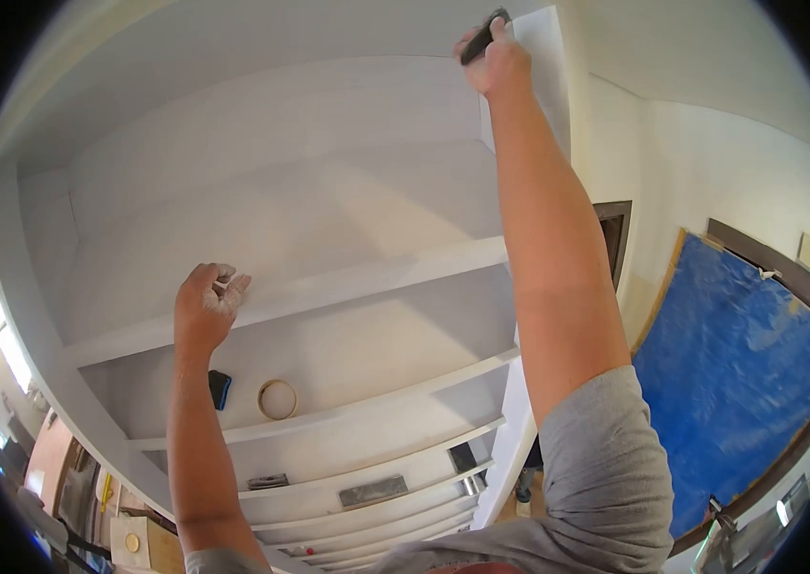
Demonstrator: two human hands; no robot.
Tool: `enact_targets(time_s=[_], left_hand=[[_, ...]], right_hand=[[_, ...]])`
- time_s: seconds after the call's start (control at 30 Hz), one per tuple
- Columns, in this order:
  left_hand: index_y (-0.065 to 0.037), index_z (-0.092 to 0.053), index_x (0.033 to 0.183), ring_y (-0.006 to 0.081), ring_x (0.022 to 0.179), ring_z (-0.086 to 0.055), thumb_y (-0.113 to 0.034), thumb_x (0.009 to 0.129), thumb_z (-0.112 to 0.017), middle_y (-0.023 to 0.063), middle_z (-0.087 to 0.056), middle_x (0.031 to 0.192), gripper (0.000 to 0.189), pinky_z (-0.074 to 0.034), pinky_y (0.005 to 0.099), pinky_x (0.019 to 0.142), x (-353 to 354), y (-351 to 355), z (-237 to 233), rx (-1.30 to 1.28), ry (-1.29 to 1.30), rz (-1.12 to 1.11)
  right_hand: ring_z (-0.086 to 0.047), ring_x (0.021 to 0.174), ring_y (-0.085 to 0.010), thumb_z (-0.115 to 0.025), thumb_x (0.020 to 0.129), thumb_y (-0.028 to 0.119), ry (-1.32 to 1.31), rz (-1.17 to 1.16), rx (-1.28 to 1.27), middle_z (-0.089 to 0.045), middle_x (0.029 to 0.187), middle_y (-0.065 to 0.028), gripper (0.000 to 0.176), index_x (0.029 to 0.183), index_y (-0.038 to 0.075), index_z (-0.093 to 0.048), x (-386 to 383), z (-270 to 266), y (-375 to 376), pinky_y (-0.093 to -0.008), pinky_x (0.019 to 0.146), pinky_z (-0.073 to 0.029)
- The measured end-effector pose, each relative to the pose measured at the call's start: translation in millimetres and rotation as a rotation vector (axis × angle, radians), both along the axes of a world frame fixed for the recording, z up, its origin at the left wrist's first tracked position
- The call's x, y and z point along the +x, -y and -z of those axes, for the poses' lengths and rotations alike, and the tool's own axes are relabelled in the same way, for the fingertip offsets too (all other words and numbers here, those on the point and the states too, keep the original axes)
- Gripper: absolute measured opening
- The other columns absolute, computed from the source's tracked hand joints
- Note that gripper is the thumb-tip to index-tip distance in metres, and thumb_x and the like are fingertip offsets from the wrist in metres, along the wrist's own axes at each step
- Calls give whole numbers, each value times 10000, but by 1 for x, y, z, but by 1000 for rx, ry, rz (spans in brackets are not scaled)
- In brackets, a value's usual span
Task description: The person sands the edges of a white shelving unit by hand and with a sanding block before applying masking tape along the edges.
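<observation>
High at the top, my right hand (pixel 503 67) is closed around a dark sanding block (pixel 484 38), close to the upper right corner of a white shelf unit (pixel 539 77). My left hand (pixel 206 304) is raised in front of the wide upper shelf (pixel 367 275), near its front edge. Its fingers are loosely bent, with the thumb apart and nothing between them. White dust coats the thumb side of that hand. Below it, a small black and blue block (pixel 219 390) and a roll of tape (pixel 278 400) rest on a lower shelf.
Lower shelves carry a flat grey piece (pixel 372 492), a small dark stack (pixel 267 481) and a metal can (pixel 472 484). Blue sheeting (pixel 730 373) covers an opening at right. A person's leg (pixel 524 486) shows beyond the unit. Boards and a box (pixel 145 545) stand at lower left.
</observation>
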State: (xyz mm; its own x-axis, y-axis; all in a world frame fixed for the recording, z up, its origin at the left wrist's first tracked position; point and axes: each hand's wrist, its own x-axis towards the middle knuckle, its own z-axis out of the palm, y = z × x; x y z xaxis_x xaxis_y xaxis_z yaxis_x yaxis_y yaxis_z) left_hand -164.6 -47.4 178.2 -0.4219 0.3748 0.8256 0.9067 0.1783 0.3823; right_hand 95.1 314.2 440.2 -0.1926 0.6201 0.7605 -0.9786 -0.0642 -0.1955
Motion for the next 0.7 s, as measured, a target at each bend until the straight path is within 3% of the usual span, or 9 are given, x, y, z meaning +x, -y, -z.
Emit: enact_targets(time_s=[0.07,0.17,0.27,0.47,0.57,0.67,0.7], left_hand=[[13,-710,997,233,755,-650,-249,875,-807,130,-688,913,305,-538,352,710,-2,-1,0,-5,-12,-20],[10,-711,993,230,752,-651,-241,871,-811,127,-689,912,296,-539,350,711,-3,-3,0,-2,-34,-37],[6,-712,987,226,756,-654,-221,866,-815,125,-689,912,277,-541,346,709,-8,-5,3,14,-66,-27],[1,-712,979,220,735,-650,-190,850,-827,122,-684,893,258,-538,334,703,-12,-2,5,10,-47,35],[6,-711,976,217,728,-646,-187,850,-826,120,-680,885,258,-535,331,697,-14,1,6,12,-65,52],[8,-712,972,217,731,-644,-181,851,-824,123,-676,879,251,-533,332,690,-14,3,7,-2,-79,70],[8,-712,971,219,728,-643,-176,849,-824,124,-675,879,248,-532,331,686,-13,4,7,5,-84,63]], right_hand=[[-585,946,-295,-422,1109,208,-33,-30,-90,-571,1117,-96,278,1336,54,-463,2,-13,0,-395,851,-547],[-598,1256,-296,-554,1007,487,30,156,-136,-568,1443,-216,598,1516,200,-429,-21,-60,-94,-466,1128,-374],[-614,1241,-232,-601,991,387,-137,224,-160,-627,1411,-94,470,1425,209,-567,-17,-70,-97,-425,1014,-474],[-577,1322,-245,-553,1009,294,1416,2219,154,-657,1371,-102,354,1302,157,-699,15,-49,18,-442,1083,-446],[-557,1351,-238,-589,985,305,1266,2325,77,-654,1376,-109,362,1298,167,-708,-7,-82,-55,-475,1096,-435],[-615,1268,-228,-613,970,290,1190,2443,-75,-698,1286,-111,293,1169,138,-765,-26,-102,-77,-494,1094,-429],[-609,1217,-233,-600,975,292,956,2164,-61,-684,1266,-109,293,1221,162,-692,-27,-106,-75,-495,1036,-437]])
